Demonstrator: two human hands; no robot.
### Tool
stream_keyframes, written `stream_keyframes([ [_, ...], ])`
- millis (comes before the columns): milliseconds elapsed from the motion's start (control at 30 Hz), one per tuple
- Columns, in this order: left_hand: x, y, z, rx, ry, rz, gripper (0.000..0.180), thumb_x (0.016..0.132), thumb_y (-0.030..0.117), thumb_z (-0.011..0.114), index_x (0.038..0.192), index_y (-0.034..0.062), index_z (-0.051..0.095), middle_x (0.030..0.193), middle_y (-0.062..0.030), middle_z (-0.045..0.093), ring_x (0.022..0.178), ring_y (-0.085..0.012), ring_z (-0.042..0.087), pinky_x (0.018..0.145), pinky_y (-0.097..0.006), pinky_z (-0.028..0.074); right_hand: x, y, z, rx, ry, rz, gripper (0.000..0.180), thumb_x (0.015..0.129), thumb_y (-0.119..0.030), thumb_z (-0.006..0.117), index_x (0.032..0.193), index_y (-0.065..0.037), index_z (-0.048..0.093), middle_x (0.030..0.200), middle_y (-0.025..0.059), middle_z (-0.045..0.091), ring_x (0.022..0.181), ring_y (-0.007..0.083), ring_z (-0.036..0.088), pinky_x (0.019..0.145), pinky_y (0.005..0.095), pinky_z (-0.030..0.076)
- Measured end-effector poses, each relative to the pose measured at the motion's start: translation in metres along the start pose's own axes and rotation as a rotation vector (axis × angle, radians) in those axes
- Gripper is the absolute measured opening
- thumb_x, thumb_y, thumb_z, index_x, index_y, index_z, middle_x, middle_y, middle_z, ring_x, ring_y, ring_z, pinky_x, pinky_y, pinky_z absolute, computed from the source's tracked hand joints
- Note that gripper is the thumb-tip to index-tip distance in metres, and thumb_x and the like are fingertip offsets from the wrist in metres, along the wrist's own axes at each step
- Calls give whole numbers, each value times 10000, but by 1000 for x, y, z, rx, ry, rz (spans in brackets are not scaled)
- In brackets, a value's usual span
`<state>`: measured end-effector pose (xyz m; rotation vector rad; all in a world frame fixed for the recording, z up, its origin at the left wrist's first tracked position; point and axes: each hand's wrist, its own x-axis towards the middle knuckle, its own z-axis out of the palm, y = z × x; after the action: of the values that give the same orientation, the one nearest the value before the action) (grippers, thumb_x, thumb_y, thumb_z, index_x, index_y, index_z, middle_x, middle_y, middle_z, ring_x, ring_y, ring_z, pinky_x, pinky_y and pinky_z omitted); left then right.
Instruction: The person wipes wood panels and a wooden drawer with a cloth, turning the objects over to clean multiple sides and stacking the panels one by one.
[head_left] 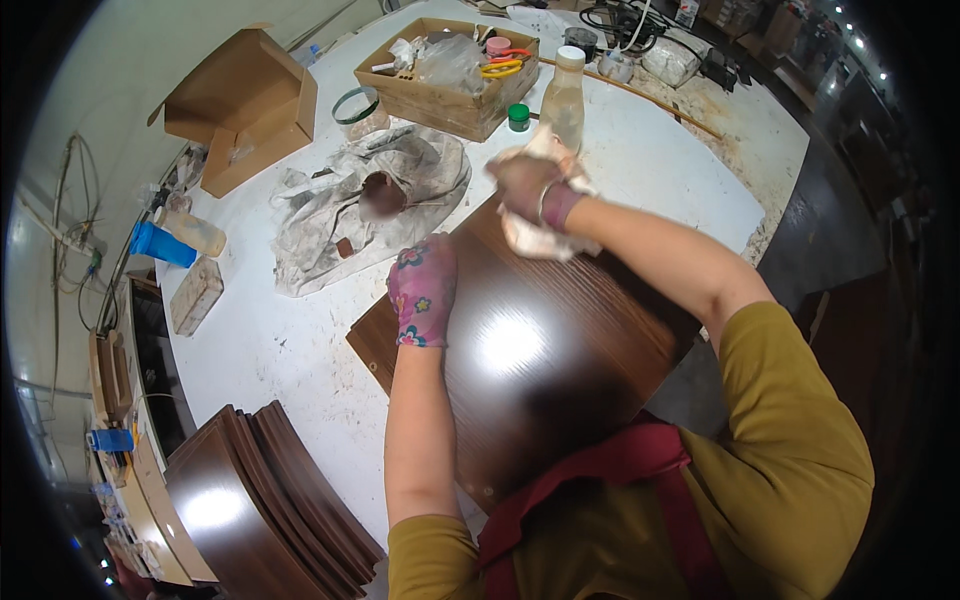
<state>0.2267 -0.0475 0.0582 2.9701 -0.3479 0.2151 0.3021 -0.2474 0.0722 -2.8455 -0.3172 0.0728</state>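
Observation:
A glossy dark brown wood-grain panel [575,335] lies at a slant on the white table in front of me. My left hand [425,288], in a pink flowered glove, is closed at the panel's far left edge; its fingertips are hidden. My right hand [530,188], gloved too and smeared by motion, grips a pale cloth [535,238] at the panel's far corner. Beyond my left hand, a stained grey-white rag [315,235] lies crumpled, with a small dark brown round container [381,196] on it. A small brown piece [345,247] rests near the rag's front edge.
Curved brown panels [215,500] are stacked at lower left. Around the white table [270,350] stand an open cardboard box [285,120], a box of supplies with pliers [440,105], a cloudy bottle [565,105], a green-lidded jar [518,117], a blue cup [162,244] and a block [197,296].

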Motion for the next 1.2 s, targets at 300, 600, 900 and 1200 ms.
stream_keyframes([
  [300,-2,2,0,-10,-6,5,282,978,258,393,994,74,607,900,-152,666,828,-354,627,728,-466,502,5,-4,-6,-158,0,-72,275,863,-201,562,1124,-159,635,959,129,695,891,304,678,751,420,527],
  [600,-2,-8,18,35,244,198,129,886,151,484,860,82,591,764,-137,641,700,-319,647,613,-425,523,-3,76,19,95,185,9,180,815,-195,557,953,-138,658,908,135,683,836,247,676,736,392,522],
  [900,1,-13,32,85,218,162,259,973,265,431,944,84,614,887,-145,669,835,-350,638,730,-466,507,-155,281,-63,763,166,260,205,927,-203,610,849,-15,591,743,1,576,715,98,483,664,289,451],
  [1200,44,33,30,-62,294,86,519,914,415,535,1313,85,501,1299,-179,545,1200,-362,508,986,-484,403,-189,131,-107,673,261,136,360,890,-348,615,1138,-87,624,990,116,657,913,241,627,789,348,515],
])
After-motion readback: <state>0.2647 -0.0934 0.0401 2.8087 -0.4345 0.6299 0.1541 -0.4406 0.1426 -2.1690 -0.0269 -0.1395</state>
